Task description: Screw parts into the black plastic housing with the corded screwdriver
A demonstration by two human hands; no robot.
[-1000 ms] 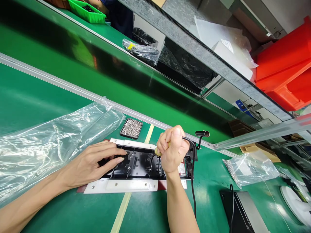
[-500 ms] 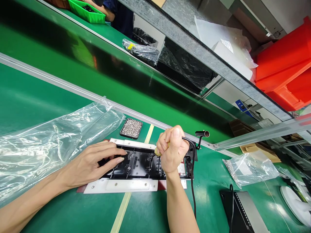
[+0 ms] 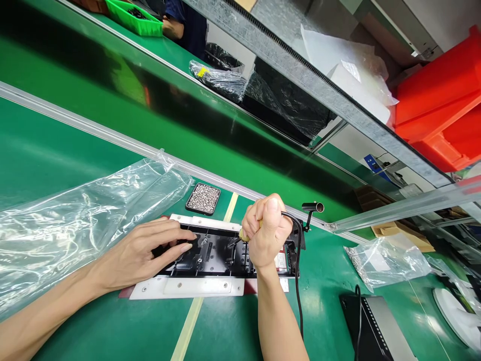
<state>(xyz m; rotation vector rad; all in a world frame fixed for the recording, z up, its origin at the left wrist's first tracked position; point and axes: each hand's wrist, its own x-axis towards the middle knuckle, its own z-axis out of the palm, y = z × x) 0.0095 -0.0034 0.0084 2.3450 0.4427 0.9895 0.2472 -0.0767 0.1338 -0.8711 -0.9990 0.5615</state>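
Observation:
A long black plastic housing point(image 3: 216, 255) lies in a fixture with white strips point(image 3: 195, 287) along its near and far edges. My right hand point(image 3: 266, 228) is wrapped in a fist round the yellow handle of a corded soldering iron point(image 3: 244, 234), its thin tip pointing down-left into the housing. The black cord point(image 3: 298, 271) runs down beside my wrist. Over the left end of the housing rests my left hand point(image 3: 150, 250), thumb and forefinger stretched out and apart, holding nothing. Beyond the fixture sits a small black tray point(image 3: 203, 199) full of small metal pieces.
A tubular iron holder point(image 3: 312, 207) stands right of the fixture. Clear plastic sheeting point(image 3: 86, 220) covers the left. At right lie a bag of metal pieces point(image 3: 387, 260) and a black-and-grey box point(image 3: 370, 326). Behind the rail, a co-worker's arm point(image 3: 173, 27) is near a green bin point(image 3: 133, 17).
Both my hands and the soldering iron stay where they were. At the far table, the co-worker's arm has shifted slightly beside the green bin.

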